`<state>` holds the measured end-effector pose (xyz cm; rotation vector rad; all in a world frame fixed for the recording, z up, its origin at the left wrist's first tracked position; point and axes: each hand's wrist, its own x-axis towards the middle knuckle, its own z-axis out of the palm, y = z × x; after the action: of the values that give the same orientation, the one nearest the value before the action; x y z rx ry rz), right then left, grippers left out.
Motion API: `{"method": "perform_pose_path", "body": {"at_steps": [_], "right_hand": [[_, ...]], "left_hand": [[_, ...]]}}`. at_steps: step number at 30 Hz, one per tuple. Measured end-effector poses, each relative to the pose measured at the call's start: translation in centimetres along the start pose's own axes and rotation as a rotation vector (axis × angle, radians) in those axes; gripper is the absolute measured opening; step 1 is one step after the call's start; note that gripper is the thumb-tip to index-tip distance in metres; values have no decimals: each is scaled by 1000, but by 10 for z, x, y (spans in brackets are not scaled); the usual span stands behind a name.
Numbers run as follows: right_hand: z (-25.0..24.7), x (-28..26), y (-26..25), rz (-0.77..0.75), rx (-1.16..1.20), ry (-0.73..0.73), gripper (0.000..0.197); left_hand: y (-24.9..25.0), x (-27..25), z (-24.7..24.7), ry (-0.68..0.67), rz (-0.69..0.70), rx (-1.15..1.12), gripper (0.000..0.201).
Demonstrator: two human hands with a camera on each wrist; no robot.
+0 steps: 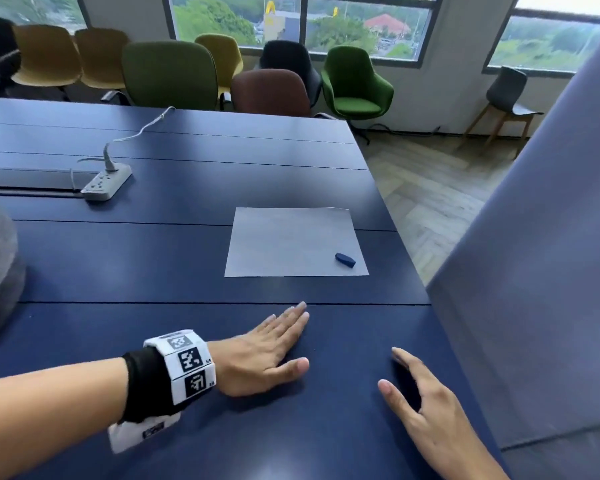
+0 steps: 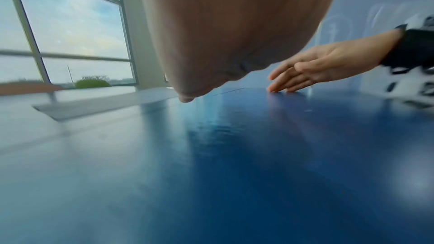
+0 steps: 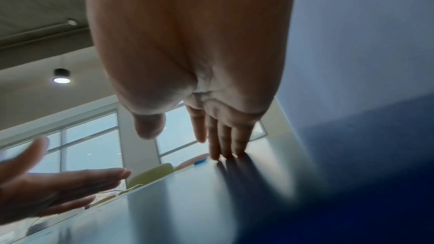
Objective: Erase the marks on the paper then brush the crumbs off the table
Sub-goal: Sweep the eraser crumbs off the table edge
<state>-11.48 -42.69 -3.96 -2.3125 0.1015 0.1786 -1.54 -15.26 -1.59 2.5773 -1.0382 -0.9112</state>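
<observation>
Both my hands lay flat and empty on the near part of the blue desk (image 1: 153,271), fingers straight: my left hand (image 1: 260,355) to the left, my right hand (image 1: 426,410) near the right edge, well apart. The paper (image 1: 291,242) lay farther off, with the eraser (image 1: 345,260) resting on its near right corner. I could make out no marks or crumbs. To brush well, I judged I should sweep lightly, fingers together, toward the edge.
</observation>
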Motion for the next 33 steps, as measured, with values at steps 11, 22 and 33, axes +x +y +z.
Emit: {"method": "perform_pose_path", "body": {"at_steps": [11,22,33], "right_hand": [[15,-11,19,-73,102,146,61],[11,-15,26,-128,295,260,47],[14,-17,29,-167,257,294,47]], "left_hand": [[4,51,-2,-111,171,454,113],[-5,101,-48,-64,14,461,134],[73,51,7,-125,368,420,106]]}}
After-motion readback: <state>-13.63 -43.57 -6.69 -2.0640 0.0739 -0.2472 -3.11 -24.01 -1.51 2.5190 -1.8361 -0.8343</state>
